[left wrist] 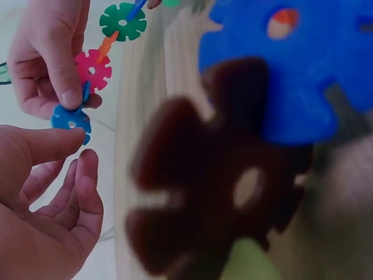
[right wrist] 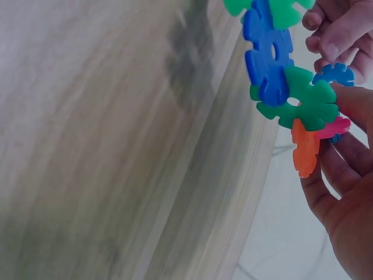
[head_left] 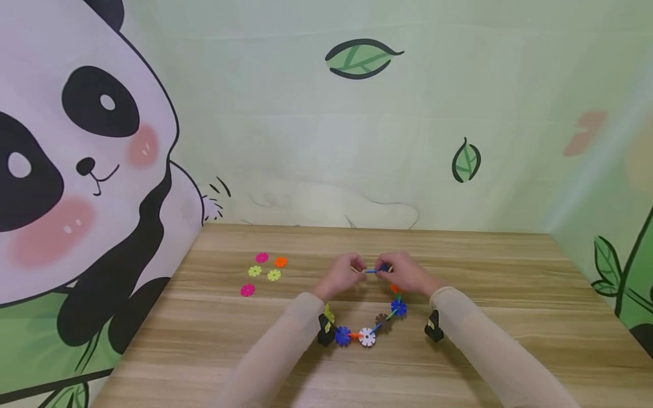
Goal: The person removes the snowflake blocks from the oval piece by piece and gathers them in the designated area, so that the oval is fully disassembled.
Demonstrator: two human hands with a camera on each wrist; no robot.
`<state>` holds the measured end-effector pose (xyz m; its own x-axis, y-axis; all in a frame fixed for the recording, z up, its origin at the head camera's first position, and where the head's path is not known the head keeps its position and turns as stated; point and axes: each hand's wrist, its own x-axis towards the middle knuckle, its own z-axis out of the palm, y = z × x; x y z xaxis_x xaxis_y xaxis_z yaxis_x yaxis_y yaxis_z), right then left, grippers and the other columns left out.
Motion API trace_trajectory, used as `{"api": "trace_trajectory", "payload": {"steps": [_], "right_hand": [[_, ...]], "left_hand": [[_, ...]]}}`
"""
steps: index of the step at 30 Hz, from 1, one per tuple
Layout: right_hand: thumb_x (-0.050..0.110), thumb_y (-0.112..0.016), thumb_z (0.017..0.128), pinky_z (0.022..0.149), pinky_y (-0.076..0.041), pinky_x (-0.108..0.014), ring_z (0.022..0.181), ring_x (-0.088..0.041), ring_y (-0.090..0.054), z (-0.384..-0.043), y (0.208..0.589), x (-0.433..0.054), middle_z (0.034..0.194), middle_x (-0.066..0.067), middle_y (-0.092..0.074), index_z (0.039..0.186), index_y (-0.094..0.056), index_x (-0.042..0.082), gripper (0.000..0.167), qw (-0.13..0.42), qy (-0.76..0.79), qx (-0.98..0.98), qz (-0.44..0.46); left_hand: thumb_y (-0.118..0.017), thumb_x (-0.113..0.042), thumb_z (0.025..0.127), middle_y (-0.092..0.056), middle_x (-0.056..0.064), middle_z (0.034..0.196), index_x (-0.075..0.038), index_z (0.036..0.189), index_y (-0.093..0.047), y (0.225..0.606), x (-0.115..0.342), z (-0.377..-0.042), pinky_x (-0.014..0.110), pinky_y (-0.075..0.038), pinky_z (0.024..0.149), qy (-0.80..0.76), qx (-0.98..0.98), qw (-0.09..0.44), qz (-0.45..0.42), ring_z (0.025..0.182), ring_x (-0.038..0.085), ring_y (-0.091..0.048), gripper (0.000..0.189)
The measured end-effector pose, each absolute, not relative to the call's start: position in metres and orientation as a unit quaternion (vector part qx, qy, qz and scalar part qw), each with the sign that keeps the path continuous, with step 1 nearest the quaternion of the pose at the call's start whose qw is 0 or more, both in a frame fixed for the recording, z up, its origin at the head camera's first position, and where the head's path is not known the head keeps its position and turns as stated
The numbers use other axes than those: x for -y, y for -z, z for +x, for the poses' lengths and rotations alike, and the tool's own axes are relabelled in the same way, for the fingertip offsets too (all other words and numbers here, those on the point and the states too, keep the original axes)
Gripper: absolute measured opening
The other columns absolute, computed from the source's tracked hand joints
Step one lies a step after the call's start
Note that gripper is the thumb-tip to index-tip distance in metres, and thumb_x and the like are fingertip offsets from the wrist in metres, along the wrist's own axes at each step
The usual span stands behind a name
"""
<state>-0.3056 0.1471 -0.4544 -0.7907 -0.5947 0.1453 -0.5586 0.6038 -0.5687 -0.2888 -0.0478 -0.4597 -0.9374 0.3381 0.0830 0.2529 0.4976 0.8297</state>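
Both hands meet over the table's far half. My left hand [head_left: 339, 277] has its thumb on the edge of a light-blue notched plastic disc [left wrist: 61, 118], fingers curled below; contact on the far side is hidden. Beside it my right hand [head_left: 406, 275] pinches the end of a chain of interlocked discs, near a pink disc [left wrist: 96, 73]. An orange disc [right wrist: 304, 149] and a green disc [right wrist: 303, 105] follow. The chain curves toward the person through a blue disc [head_left: 399, 307], a brown disc [head_left: 382, 323] and a white disc [head_left: 367, 343], and runs to yellow pieces [head_left: 329, 313] by the left wrist.
On the wooden table [head_left: 490, 255], several loose discs lie at left: a pink one [head_left: 262, 257], an orange one [head_left: 281, 262], a yellow one [head_left: 255, 271] and others. Black wrist devices, left [head_left: 325, 331] and right [head_left: 434, 327], hang beneath the sleeves. A panda-printed wall covering [head_left: 285, 141] stands behind.
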Motion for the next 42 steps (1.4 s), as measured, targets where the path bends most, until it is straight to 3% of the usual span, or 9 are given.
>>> {"api": "trace_trajectory", "payload": {"steps": [8, 19, 27, 31, 42], "right_hand": [[0.008, -0.067, 0.087, 0.071, -0.047, -0.031, 0.076, -0.011, -0.055, -0.305, 0.453, -0.144, 0.08, 0.007, -0.062, 0.085, -0.064, 0.01, 0.004, 0.023, 0.308, -0.891, -0.333], [0.01, -0.068, 0.087, 0.072, -0.049, -0.032, 0.078, -0.011, -0.057, -0.304, 0.455, -0.144, 0.082, 0.006, -0.063, 0.088, -0.064, 0.01, 0.004, 0.027, 0.307, -0.895, -0.323], [0.009, -0.069, 0.086, 0.069, -0.051, -0.031, 0.078, -0.014, -0.058, -0.303, 0.46, -0.147, 0.087, 0.002, -0.064, 0.093, -0.063, 0.011, 0.01, 0.045, 0.325, -0.897, -0.296], [0.005, -0.068, 0.085, 0.063, -0.05, -0.028, 0.073, -0.013, -0.057, -0.303, 0.463, -0.15, 0.081, 0.001, -0.062, 0.09, -0.061, 0.008, 0.009, 0.031, 0.338, -0.888, -0.309], [0.009, -0.068, 0.087, 0.066, -0.049, -0.027, 0.072, -0.01, -0.056, -0.301, 0.459, -0.148, 0.079, 0.004, -0.063, 0.086, -0.063, 0.011, 0.006, 0.014, 0.316, -0.901, -0.296]], "left_hand": [[-0.07, 0.007, 0.077, -0.064, 0.008, 0.081, 0.001, 0.081, -0.061, 0.463, 0.043, -0.289, 0.021, -0.045, 0.06, -0.466, -0.869, 0.016, 0.167, 0.073, 0.014, -0.056, 0.012], [-0.07, 0.003, 0.081, -0.061, 0.003, 0.079, -0.005, 0.079, -0.06, 0.465, 0.04, -0.289, 0.02, -0.043, 0.056, -0.458, -0.876, 0.018, 0.152, 0.067, 0.011, -0.052, 0.012], [-0.068, 0.003, 0.081, -0.058, 0.002, 0.072, -0.002, 0.08, -0.059, 0.465, 0.041, -0.286, 0.02, -0.041, 0.052, -0.47, -0.873, 0.009, 0.132, 0.062, 0.011, -0.049, 0.011], [-0.069, 0.003, 0.08, -0.056, 0.001, 0.069, -0.002, 0.079, -0.059, 0.467, 0.042, -0.286, 0.019, -0.039, 0.052, -0.462, -0.878, -0.002, 0.123, 0.061, 0.01, -0.048, 0.012], [-0.07, 0.002, 0.08, -0.058, 0.001, 0.073, -0.004, 0.08, -0.059, 0.464, 0.043, -0.287, 0.02, -0.042, 0.055, -0.442, -0.888, 0.004, 0.126, 0.065, 0.012, -0.051, 0.013]]}}
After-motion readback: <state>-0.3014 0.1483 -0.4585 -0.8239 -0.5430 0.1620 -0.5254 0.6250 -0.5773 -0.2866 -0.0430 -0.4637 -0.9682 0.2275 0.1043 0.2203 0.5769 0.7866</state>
